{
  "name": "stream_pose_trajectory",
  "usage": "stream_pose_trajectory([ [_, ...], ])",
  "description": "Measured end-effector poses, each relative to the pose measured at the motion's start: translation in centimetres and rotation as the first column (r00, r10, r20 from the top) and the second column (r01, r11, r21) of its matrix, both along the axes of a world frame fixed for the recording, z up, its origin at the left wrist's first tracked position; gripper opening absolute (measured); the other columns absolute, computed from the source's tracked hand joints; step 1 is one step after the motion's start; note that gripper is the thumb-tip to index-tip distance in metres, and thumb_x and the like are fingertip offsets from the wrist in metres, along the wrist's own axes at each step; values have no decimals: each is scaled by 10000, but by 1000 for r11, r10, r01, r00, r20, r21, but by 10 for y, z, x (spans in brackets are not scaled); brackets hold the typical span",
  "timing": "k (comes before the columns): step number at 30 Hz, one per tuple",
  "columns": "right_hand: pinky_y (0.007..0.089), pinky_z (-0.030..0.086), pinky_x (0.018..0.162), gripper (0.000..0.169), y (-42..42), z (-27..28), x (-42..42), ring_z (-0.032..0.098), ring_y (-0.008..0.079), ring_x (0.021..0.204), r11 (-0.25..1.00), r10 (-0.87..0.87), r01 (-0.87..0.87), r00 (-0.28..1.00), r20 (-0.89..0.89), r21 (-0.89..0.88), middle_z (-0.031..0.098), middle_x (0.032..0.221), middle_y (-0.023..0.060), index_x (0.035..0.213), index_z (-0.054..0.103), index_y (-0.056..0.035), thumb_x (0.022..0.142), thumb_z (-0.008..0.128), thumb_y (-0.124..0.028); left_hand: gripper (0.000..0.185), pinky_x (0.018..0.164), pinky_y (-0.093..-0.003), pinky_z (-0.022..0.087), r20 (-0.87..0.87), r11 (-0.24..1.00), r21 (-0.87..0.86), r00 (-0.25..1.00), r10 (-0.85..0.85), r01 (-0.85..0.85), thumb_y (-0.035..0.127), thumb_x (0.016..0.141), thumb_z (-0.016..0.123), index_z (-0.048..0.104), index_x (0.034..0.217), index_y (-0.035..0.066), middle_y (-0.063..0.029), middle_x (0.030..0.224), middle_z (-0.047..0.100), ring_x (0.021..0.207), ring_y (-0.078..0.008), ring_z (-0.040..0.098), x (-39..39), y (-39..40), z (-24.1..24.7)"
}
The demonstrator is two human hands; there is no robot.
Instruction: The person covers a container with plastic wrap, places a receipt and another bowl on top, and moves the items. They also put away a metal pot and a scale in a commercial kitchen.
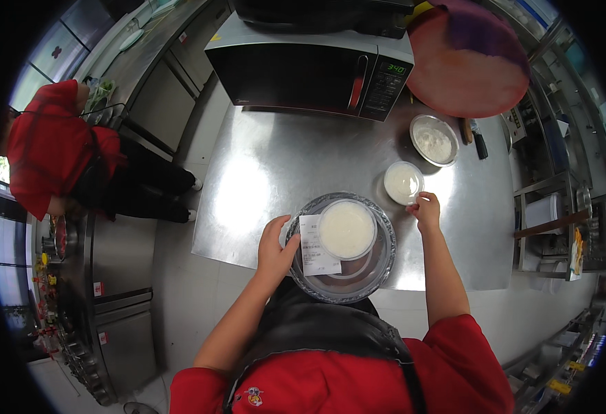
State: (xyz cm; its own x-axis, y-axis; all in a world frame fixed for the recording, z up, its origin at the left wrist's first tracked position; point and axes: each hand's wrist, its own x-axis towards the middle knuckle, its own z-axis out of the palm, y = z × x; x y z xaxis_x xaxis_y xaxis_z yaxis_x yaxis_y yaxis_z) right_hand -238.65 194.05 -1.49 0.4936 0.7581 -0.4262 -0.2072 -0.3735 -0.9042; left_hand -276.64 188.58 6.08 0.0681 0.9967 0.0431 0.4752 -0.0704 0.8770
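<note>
At the near edge of the steel table sits a round tray (387, 264) with clear plastic wrap around its rim. On it are a round lidded tub of white contents (348, 229) and a printed paper slip (313, 256), partly under the tub. My left hand (277, 244) rests at the tray's left rim, fingers spread, holding nothing. My right hand (426, 211) pinches the edge of a second round tub with whitish contents (403, 182), right of and beyond the tray. Behind that tub stands a metal bowl of white powder (434, 139).
A microwave oven (303, 77) stands at the table's back, beside a large red and purple round object (468, 67). Two handled tools, one black-handled (480, 142), lie near the bowl. A co-worker in red (65, 150) stands at the left by steel counters (122, 253).
</note>
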Motion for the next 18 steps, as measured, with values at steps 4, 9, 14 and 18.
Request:
stream_pose_trajectory([
  [4,281,517,533,272,1,15,-18,534,152,595,991,-96,107,987,132,-81,503,735,84,974,446,38,772,591,-72,462,873,-349,405,-5,994,-100,999,44,-45,130,765,611,465,1188,15,-132,1134,511,1051,-234,491,-5,-5,-9],
  [9,267,517,554,148,-1,8,-9,541,157,608,998,-61,62,991,-118,3,519,740,92,872,468,33,776,561,-32,476,806,-343,435,108,977,-214,993,44,-20,137,736,619,473,1169,6,-154,1100,526,960,-245,533,-7,-7,-25],
  [14,260,516,552,72,-12,42,-22,557,166,611,979,-17,59,978,-209,197,544,743,97,814,477,13,773,532,-7,475,760,-314,455,192,962,-271,981,15,38,130,753,620,458,1176,-16,-140,1065,545,884,-212,558,-15,-6,-29],
  [18,256,514,532,61,-33,130,-53,567,166,603,956,231,-155,922,-310,250,552,738,88,811,485,-5,764,524,1,451,731,-279,465,263,918,-392,963,59,51,127,785,609,449,1172,-40,-135,1064,546,847,-174,564,-15,-8,-16],
])
